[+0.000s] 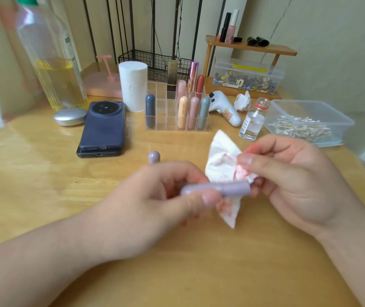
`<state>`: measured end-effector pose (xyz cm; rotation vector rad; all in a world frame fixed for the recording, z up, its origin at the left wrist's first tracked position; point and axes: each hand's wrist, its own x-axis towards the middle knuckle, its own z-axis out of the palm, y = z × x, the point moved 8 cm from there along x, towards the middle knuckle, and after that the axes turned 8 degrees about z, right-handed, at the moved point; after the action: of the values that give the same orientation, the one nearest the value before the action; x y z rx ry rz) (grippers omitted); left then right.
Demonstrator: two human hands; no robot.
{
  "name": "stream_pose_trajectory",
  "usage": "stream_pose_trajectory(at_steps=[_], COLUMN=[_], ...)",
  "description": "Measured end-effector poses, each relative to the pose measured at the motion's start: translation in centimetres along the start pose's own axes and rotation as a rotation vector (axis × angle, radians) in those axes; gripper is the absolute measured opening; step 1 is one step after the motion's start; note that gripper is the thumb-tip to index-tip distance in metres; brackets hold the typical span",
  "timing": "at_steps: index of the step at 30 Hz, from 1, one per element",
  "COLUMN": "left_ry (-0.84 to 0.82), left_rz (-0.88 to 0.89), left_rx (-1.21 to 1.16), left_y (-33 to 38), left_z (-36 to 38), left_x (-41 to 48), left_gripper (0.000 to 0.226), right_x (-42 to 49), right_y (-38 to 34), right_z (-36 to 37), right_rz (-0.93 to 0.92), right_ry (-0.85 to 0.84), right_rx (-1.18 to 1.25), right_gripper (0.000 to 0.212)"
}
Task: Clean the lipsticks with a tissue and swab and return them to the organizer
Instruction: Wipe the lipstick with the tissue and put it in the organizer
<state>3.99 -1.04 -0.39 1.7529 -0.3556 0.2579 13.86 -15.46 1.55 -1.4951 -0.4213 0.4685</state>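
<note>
Lilac lipstick [232,189] against red-stained tissue [220,155]

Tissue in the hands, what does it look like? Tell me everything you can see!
The tissue is thin white paper, crumpled and smeared with pink-red stains around its middle and lower flap. The right hand pinches it between thumb and fingers, pressing it against the end of the lilac lipstick tube that the left hand holds sideways. One corner points up, another hangs down toward the wooden table; whether it touches the table is unclear.
</note>
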Motion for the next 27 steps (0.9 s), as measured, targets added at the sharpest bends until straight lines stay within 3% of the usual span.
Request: stream_pose_trajectory(at_steps=[2,5,8,10,13,17,20,23,27], left_ry=[0.205,0.416,0.499,0.575,0.643,0.65,0.666,0.694,0.743], left_rz=[0.068,0.08,0.079,0.086,0.109,0.085,0.029,0.006,-0.024], left_rx=[-0.179,-0.463,-0.468,-0.379,-0.267,-0.182,-0.099,-0.085,-0.047], left_y=[0.3,-0.2,-0.5,-0.8,-1.0,-1.2,-2.2,-2.9,-3.6], left_z=[-2.4,-5.5,-6.9,-7.6,-8.3,-8.9,-9.6,-10.3,-11.0], left_x=[0.6,1.3,1.6,1.3,1.2,1.4,1.3,1.2,1.0], left_gripper=[0.027,0.03,0.024,0.018,0.009,0.028,0.028,0.025,0.022], right_x=[0.6,0.6,-0.5,-0.9,-0.3,0.1,-0.8,-0.2,3.5], right_y=[0.3,2.4,3.8,3.7,4.1,2.8,0.3,-1.2,-0.5], right_z=[-1.1,0.2,2.6,3.3,2.6,1.0,2.2,4.4,8.0], right_rz=[0.038,0.248,0.378,0.402,0.408,0.154,-0.112,-0.246,-0.109], right_ry=[0.031,-0.172,-0.43,-0.51,-0.347,0.07,0.228,0.222,0.065], right_rx=[0.021,0.04,0.136,0.25,0.142,-0.693,-0.913,-0.967,-1.008], right_gripper=[0.007,0.008,0.02,0.021,0.016,0.011,0.016,0.019,0.026])
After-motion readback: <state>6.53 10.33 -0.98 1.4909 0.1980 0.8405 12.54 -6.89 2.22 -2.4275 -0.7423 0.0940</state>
